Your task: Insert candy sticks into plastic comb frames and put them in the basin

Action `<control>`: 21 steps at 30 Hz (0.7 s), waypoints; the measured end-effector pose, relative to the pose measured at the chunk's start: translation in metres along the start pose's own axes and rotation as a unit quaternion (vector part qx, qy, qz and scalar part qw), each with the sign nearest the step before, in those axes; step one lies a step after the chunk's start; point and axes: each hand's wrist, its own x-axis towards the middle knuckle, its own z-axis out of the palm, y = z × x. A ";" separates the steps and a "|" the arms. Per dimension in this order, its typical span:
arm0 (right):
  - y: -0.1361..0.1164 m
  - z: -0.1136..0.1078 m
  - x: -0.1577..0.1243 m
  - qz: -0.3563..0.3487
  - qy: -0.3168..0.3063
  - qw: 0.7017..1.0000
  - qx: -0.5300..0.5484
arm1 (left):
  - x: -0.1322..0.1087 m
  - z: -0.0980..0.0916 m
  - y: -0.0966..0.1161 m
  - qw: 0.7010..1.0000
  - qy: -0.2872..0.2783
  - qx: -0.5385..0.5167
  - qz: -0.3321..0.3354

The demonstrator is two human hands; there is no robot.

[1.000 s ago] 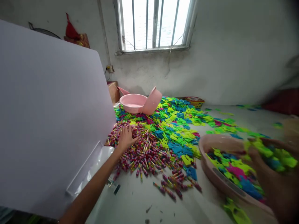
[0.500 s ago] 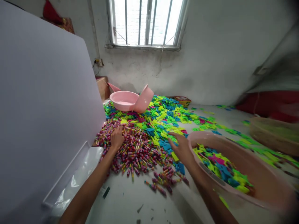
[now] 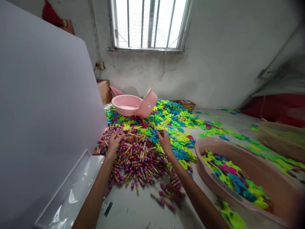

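Observation:
A heap of small purple-pink wrapped sticks with coloured ends (image 3: 137, 156) lies between my forearms. At its left side is my left hand (image 3: 114, 145), fingers drawn together in front of the thumb; what they hold, if anything, is too small to name. My right hand (image 3: 165, 142) hovers at the heap's right edge, fingertips closed in a pinch beside a blue plastic piece (image 3: 154, 136). I cannot tell whether that piece is in the pinch or lies behind it. Flat green, yellow, blue and pink plastic pieces (image 3: 171, 116) spread behind the sticks.
To the right stands a large pink tub (image 3: 202, 143) with plastic pieces and some sticks inside. Two pink basins (image 3: 127, 111) rest on the far pile. A tall white panel (image 3: 52, 105) borders the left, with clear plastic (image 3: 73, 194) at its foot. Another basin (image 3: 274, 143) sits far right.
My right hand has moved left, away from the tub to the heap's edge, and its spread fingers have closed. My left hand has shifted slightly left and nearer to me.

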 end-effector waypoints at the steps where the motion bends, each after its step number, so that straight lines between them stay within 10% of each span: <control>1: -0.006 0.000 -0.002 0.008 -0.004 1.000 0.026 | -0.001 0.001 0.003 1.000 -0.006 0.013 0.017; 9: -0.051 -0.001 -0.015 0.007 -0.030 0.994 0.103 | -0.023 0.023 0.041 0.988 0.024 0.104 0.113; 14: -0.055 -0.004 -0.023 -0.049 -0.005 0.995 0.088 | -0.036 0.042 0.073 0.991 -0.081 -0.004 0.103; 17: -0.058 -0.002 -0.025 0.023 -0.038 0.982 0.184 | -0.042 0.052 0.081 0.980 -0.154 -0.103 0.073; 21: -0.062 0.003 -0.027 0.127 0.004 0.933 0.335 | -0.046 0.063 0.076 0.986 -0.122 0.026 0.112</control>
